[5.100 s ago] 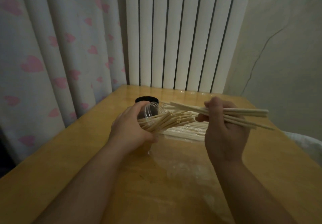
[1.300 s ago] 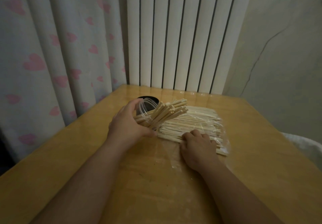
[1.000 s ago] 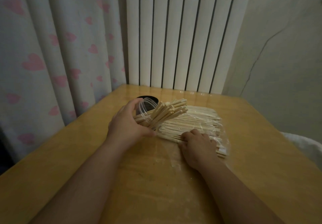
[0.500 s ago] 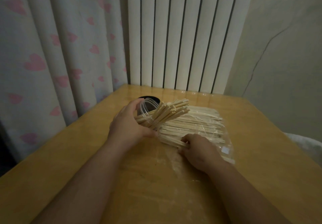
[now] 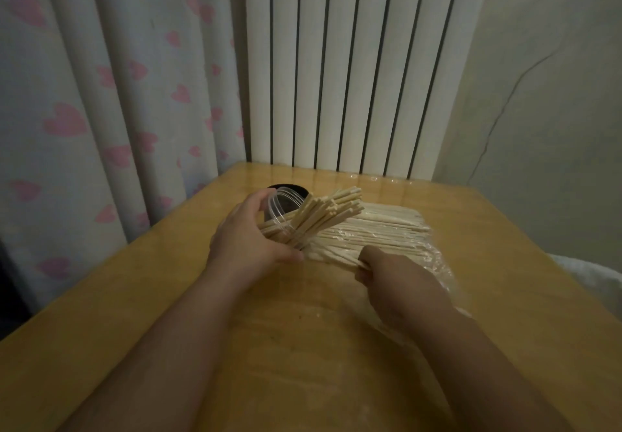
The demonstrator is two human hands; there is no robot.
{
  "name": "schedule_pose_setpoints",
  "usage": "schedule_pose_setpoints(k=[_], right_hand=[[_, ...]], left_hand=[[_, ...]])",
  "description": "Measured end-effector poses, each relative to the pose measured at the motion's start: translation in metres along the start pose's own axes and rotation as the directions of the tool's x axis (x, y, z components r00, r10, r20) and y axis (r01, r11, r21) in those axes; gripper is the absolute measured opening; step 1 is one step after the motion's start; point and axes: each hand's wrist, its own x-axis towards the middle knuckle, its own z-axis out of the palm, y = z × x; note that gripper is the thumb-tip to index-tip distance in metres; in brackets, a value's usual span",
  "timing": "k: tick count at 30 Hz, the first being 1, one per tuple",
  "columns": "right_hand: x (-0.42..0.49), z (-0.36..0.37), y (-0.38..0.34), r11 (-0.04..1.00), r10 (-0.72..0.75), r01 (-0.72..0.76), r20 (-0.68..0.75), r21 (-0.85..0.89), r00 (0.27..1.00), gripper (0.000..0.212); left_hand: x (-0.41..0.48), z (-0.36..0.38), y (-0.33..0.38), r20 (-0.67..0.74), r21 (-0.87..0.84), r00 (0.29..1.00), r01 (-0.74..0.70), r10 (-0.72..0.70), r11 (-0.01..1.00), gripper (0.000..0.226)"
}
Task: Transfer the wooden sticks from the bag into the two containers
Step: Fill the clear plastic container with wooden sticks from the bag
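- Step: mid-transfer, picking up the next batch. Right hand [image 5: 400, 280] pinches a few wooden sticks [image 5: 377, 236] at the near-left end of the pile in the bag [image 5: 441, 270], fingers curled round them.
- Left hand [image 5: 249, 246] wraps the clear container [image 5: 277, 208], which is tilted with its mouth pointing right and far. A bundle [image 5: 323, 216] already fans out of it.
- Most sticks lie flat in the bag, centre-right on the table [image 5: 161, 303], just right of the container.
- Dark round thing [image 5: 292, 190] just behind the clear container: probably the second container, maybe a lid. Light is too poor to say.
- Next: lift the pinched sticks clear of the plastic, swing them left and align the tips with the mouth. The mouth is crowded, so feed them alongside the bundle.
- Room: open table on the near side. Radiator [image 5: 336, 78] is close behind the far edge, curtain [image 5: 101, 95] at left. The bag's right end is near the right edge.
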Motion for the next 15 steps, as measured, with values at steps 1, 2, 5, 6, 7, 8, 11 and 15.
schedule_pose_setpoints(k=[1,2,5,6,7,8,11,15], right_hand=[[-0.003,-0.005,-0.002,1.000,-0.012,0.012,-0.020,-0.012,1.000,0.016],[-0.005,-0.010,-0.004,0.999,-0.025,0.024,-0.048,-0.028,0.999,0.019],[-0.011,-0.024,-0.006,0.996,-0.044,0.031,-0.167,-0.079,0.985,0.025],[-0.012,-0.027,-0.006,0.994,-0.054,0.033,-0.207,-0.107,0.977,0.026],[-0.013,-0.030,-0.006,0.989,-0.082,0.047,-0.261,-0.139,0.962,0.026],[-0.013,-0.030,-0.006,0.982,-0.127,0.071,-0.335,-0.175,0.933,0.027],[-0.015,-0.027,-0.007,0.975,-0.222,0.153,-0.608,-0.164,0.762,0.033],[-0.004,-0.012,0.001,0.943,-0.228,0.330,-0.812,-0.046,0.538,0.041]], left_hand=[[0.000,0.000,0.000,0.000,-0.004,1.000,0.001,-0.001,1.000,0.115],[0.000,0.000,0.000,0.000,-0.007,1.000,0.003,-0.003,1.000,0.115],[0.000,0.000,0.000,0.007,-0.021,1.000,0.010,-0.009,1.000,0.116],[0.000,0.000,0.000,0.009,-0.023,1.000,0.010,-0.010,1.000,0.116],[0.000,0.000,0.000,0.008,-0.024,1.000,0.009,-0.009,1.000,0.116],[-0.001,0.000,0.000,0.007,-0.023,1.000,0.009,-0.008,1.000,0.116],[-0.002,0.000,0.001,0.011,-0.023,1.000,0.004,-0.004,1.000,0.115],[-0.003,-0.002,0.004,0.054,-0.025,0.998,-0.013,0.014,1.000,0.111]])
